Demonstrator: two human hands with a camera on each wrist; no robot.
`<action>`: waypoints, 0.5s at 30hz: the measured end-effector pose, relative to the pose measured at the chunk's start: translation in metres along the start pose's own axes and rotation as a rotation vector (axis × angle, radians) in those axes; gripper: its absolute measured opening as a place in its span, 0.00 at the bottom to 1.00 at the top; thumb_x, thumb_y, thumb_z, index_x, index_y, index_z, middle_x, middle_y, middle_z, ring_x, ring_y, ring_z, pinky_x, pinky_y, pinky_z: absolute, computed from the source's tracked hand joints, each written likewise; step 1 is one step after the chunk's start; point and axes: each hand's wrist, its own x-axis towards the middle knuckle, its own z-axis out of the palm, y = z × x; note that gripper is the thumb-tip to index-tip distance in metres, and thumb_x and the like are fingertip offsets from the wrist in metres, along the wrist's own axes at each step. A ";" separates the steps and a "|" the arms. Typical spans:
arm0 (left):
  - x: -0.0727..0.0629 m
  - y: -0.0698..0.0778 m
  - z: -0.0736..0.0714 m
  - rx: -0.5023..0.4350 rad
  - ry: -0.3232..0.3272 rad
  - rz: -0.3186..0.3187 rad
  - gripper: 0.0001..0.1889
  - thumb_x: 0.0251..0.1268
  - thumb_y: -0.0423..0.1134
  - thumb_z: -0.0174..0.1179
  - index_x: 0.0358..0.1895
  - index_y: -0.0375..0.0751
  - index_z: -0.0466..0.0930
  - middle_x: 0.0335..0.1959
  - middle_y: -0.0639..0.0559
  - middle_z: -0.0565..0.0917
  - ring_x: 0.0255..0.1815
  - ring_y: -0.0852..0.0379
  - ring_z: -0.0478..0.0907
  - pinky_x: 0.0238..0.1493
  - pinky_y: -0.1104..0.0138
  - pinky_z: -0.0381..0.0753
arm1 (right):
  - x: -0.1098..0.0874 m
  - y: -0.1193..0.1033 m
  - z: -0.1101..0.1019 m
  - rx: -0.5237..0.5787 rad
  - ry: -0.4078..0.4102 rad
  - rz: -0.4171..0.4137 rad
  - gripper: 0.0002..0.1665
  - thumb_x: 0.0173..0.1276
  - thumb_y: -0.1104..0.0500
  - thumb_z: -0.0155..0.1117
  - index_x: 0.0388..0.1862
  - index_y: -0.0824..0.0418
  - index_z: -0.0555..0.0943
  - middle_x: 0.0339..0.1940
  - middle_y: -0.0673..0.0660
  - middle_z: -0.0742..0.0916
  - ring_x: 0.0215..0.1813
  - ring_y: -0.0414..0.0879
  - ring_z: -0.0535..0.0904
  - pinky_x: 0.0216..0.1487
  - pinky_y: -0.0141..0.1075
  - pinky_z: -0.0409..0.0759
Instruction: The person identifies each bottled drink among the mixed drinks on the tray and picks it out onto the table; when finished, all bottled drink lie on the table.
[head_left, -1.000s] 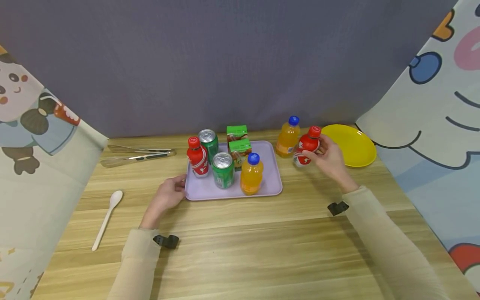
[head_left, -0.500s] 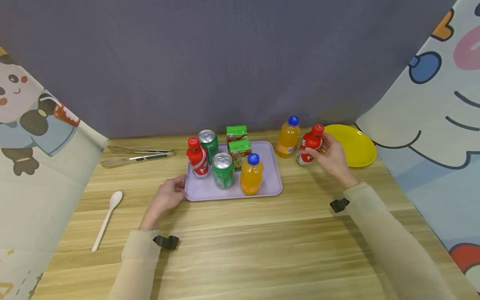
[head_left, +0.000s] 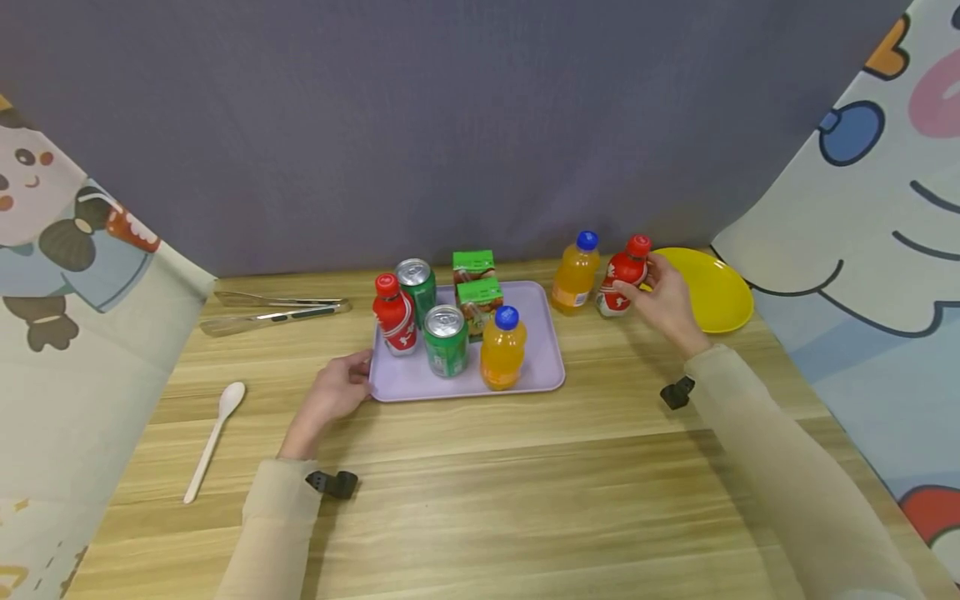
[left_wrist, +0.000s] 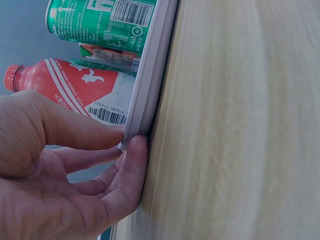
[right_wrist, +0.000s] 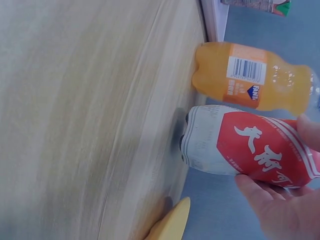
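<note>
My left hand (head_left: 341, 387) pinches the left edge of a lilac tray (head_left: 542, 367), thumb at the rim and a finger against its outer side in the left wrist view. On the tray stand a red-capped soda bottle (head_left: 395, 317), two green cans (head_left: 447, 346), two green-topped drink cartons (head_left: 480, 293) and an orange soda bottle (head_left: 502, 350). My right hand (head_left: 666, 304) grips another red soda bottle (right_wrist: 260, 145) between thumb and fingers. Its base is close to the table; I cannot tell whether it touches. A second orange soda bottle (right_wrist: 235, 75) stands beside it, right of the tray.
Behind my right hand lies a yellow plate (head_left: 712, 292) near the back wall. Metal tongs (head_left: 281, 315) and a white spoon (head_left: 213, 442) lie on the wooden table (head_left: 487, 500) at the left. A dark wall (head_left: 450, 125) bounds the back.
My right hand has carried the red bottle slightly back and to the right, beside the second orange bottle. The left hand and the tray stay in place.
</note>
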 end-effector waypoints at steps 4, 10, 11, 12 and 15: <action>-0.001 0.002 0.000 -0.003 0.000 -0.003 0.33 0.55 0.23 0.56 0.68 0.24 0.60 0.53 0.29 0.76 0.49 0.41 0.77 0.44 0.59 0.81 | 0.003 0.001 0.000 -0.001 0.008 0.034 0.45 0.63 0.54 0.67 0.71 0.69 0.57 0.64 0.67 0.73 0.60 0.58 0.72 0.60 0.47 0.72; -0.001 0.002 0.000 -0.010 0.003 -0.003 0.33 0.55 0.23 0.56 0.68 0.24 0.61 0.52 0.29 0.76 0.49 0.41 0.77 0.43 0.59 0.81 | 0.009 0.006 0.002 0.014 0.021 0.046 0.47 0.63 0.53 0.67 0.72 0.68 0.55 0.65 0.67 0.72 0.61 0.58 0.71 0.60 0.47 0.71; 0.000 0.001 0.000 -0.009 0.004 -0.003 0.33 0.55 0.23 0.56 0.68 0.24 0.61 0.52 0.29 0.76 0.49 0.41 0.77 0.43 0.59 0.81 | 0.009 0.006 0.002 0.018 0.020 0.049 0.47 0.63 0.53 0.67 0.73 0.69 0.55 0.65 0.67 0.72 0.61 0.58 0.71 0.60 0.47 0.71; 0.000 0.001 0.000 -0.007 0.004 -0.003 0.33 0.55 0.23 0.56 0.68 0.24 0.61 0.52 0.29 0.76 0.49 0.41 0.77 0.43 0.59 0.81 | 0.010 0.007 0.002 0.020 0.020 0.050 0.47 0.63 0.53 0.67 0.73 0.69 0.55 0.65 0.67 0.72 0.61 0.59 0.71 0.60 0.47 0.71; 0.000 0.001 0.000 0.002 0.001 -0.004 0.33 0.55 0.23 0.56 0.68 0.25 0.61 0.53 0.30 0.76 0.49 0.41 0.77 0.44 0.59 0.81 | 0.012 0.008 0.002 0.028 0.018 0.057 0.48 0.63 0.53 0.67 0.73 0.69 0.54 0.65 0.68 0.72 0.61 0.59 0.71 0.60 0.48 0.71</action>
